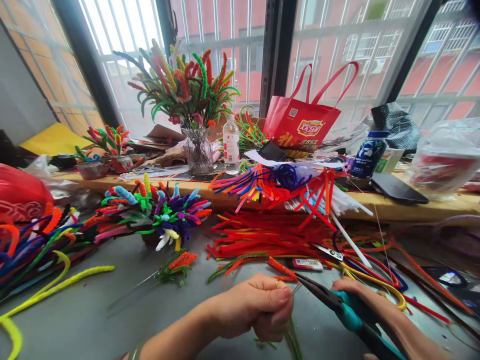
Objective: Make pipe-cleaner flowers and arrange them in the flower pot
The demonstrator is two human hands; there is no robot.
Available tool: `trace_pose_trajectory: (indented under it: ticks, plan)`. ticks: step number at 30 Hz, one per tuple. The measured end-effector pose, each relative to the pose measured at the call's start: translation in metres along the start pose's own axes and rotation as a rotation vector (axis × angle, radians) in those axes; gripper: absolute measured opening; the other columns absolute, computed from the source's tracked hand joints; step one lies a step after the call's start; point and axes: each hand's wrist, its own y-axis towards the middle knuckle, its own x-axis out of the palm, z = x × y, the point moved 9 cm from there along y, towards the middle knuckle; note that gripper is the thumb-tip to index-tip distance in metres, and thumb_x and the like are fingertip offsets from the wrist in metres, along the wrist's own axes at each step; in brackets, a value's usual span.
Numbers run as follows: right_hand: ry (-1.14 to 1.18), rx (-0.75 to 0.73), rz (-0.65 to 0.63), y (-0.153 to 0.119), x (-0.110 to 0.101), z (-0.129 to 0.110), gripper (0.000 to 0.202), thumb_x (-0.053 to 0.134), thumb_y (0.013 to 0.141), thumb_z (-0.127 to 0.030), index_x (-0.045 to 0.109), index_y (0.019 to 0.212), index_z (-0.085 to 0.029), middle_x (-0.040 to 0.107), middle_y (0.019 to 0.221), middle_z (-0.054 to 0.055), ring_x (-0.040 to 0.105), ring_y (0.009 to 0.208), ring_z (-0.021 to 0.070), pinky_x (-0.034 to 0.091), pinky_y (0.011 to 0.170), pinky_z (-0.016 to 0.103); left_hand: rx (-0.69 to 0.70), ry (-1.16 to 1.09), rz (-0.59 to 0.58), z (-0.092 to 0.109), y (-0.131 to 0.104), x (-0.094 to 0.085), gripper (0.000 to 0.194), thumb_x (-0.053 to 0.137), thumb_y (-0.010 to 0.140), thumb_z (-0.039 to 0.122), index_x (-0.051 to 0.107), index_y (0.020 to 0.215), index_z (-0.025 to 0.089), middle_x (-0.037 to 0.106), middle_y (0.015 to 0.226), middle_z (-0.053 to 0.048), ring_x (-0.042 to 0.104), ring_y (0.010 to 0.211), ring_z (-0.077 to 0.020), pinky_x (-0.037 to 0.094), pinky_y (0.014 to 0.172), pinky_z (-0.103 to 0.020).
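My left hand (258,307) is closed in a pinch around thin wires (296,288), whose ends poke out past the thumb. Below that fist hang green fuzzy stems (294,340); whether they join the wires is hidden by my fingers. My right hand (390,315) is wrapped around long-nose pliers (337,302) with teal and black handles. The dark jaws point left, their tips beside the wire ends. Just beyond lie an orange pipe cleaner piece (281,268) and a green one (232,262). A small orange and green pipe-cleaner flower (180,262) with a wire stem rests to the left.
Red pipe cleaners (262,230) lie in a broad pile, with scissors (330,252) at its right. A colourful pipe-cleaner bunch (161,210) stands left of it. On the wooden ledge (397,207) are a glass vase (200,152), bottle (231,145), red bag (300,122) and phone (399,187).
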Motion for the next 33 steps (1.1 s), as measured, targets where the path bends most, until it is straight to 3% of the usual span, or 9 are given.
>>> trace_pose_trajectory:
  ticks: [6,16,20,23,26,28,30,33]
  plan:
    - [0.032,-0.005,-0.085,0.005,0.004,-0.006,0.07,0.063,0.066,-0.035,0.04,0.132,-0.03,0.052,0.132,0.005,0.049,0.118,0.0348,0.045,0.095,0.042,0.018,0.057,0.054,0.001,0.001,-0.006,0.042,0.058,0.077,0.05,0.043,0.055,0.017,0.022,0.039,0.01,0.015,0.036,-0.0042,0.009,0.039,-0.024]
    - [0.004,0.123,-0.051,0.026,-0.023,-0.005,0.068,0.059,0.058,-0.028,0.052,0.126,-0.026,0.055,0.129,0.006,0.049,0.117,0.0367,0.04,0.098,0.046,0.232,0.289,0.54,0.022,0.0,-0.059,0.04,0.054,0.076,0.054,0.047,0.063,0.017,0.023,0.037,0.012,0.014,0.034,-0.0038,0.009,0.036,-0.022]
    - [-0.089,0.129,-0.111,0.027,-0.012,-0.004,0.074,0.055,0.056,-0.022,0.05,0.129,-0.022,0.051,0.133,0.009,0.046,0.12,0.0372,0.039,0.098,0.05,0.288,0.341,0.648,0.028,-0.007,-0.07,0.041,0.054,0.075,0.056,0.051,0.069,0.015,0.024,0.039,0.013,0.014,0.036,-0.0038,0.01,0.037,-0.02]
    - [-0.199,0.074,-0.18,0.029,0.004,-0.019,0.076,0.056,0.052,-0.015,0.052,0.127,-0.019,0.051,0.132,0.012,0.046,0.12,0.0363,0.038,0.1,0.05,0.293,0.344,0.686,0.026,-0.007,-0.078,0.045,0.055,0.071,0.061,0.051,0.07,0.016,0.023,0.038,0.013,0.013,0.035,-0.0039,0.009,0.036,-0.02]
    - [-0.213,-0.053,-0.129,0.03,0.002,-0.048,0.062,0.063,0.061,-0.02,0.056,0.123,-0.02,0.054,0.128,0.012,0.049,0.118,0.0329,0.041,0.098,0.047,0.274,0.377,0.696,0.022,-0.005,-0.082,0.048,0.054,0.07,0.064,0.05,0.07,0.016,0.023,0.038,0.013,0.012,0.035,-0.004,0.009,0.036,-0.02]
    - [-0.174,-0.148,-0.072,0.03,-0.01,-0.07,0.037,0.062,0.073,-0.024,0.064,0.109,-0.023,0.065,0.113,0.008,0.06,0.104,0.0259,0.05,0.089,0.038,0.245,0.426,0.675,0.019,-0.003,-0.08,0.05,0.053,0.07,0.065,0.051,0.07,0.015,0.023,0.037,0.013,0.012,0.035,-0.0042,0.01,0.036,-0.02]
    - [-0.111,-0.192,0.082,0.032,-0.039,-0.083,0.018,0.056,0.081,-0.022,0.068,0.094,-0.025,0.071,0.092,0.004,0.067,0.085,0.0191,0.055,0.076,0.027,0.218,0.46,0.642,0.013,0.0,-0.078,0.052,0.052,0.07,0.067,0.051,0.069,0.015,0.023,0.036,0.013,0.013,0.034,-0.0043,0.01,0.037,-0.02]
    - [-0.031,-0.042,0.475,0.039,-0.108,-0.062,0.012,0.055,0.083,-0.029,0.065,0.086,-0.025,0.07,0.084,0.002,0.066,0.075,0.017,0.054,0.068,0.024,0.196,0.444,0.649,0.005,0.0,-0.083,0.053,0.051,0.07,0.069,0.051,0.068,0.016,0.021,0.038,0.013,0.011,0.036,-0.0044,0.009,0.039,-0.021]
